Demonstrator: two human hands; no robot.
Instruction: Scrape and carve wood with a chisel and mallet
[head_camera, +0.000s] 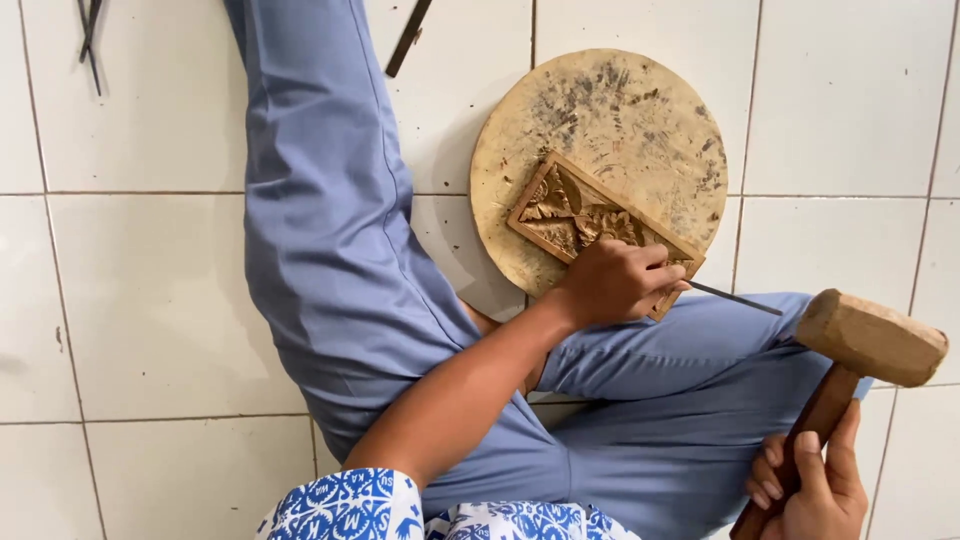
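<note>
White floor tiles (150, 300) carry everything. Blue trousers (330, 250) stretch across them, one leg beside a round wooden board (620, 110). On the board lies a carved rectangular panel (565, 210). The right hand (815, 490) grips a wooden mallet (870, 335) by its handle, raised clear. The left hand (610, 280) closes around a thin metal chisel (735, 297), pressing it on the panel.
</note>
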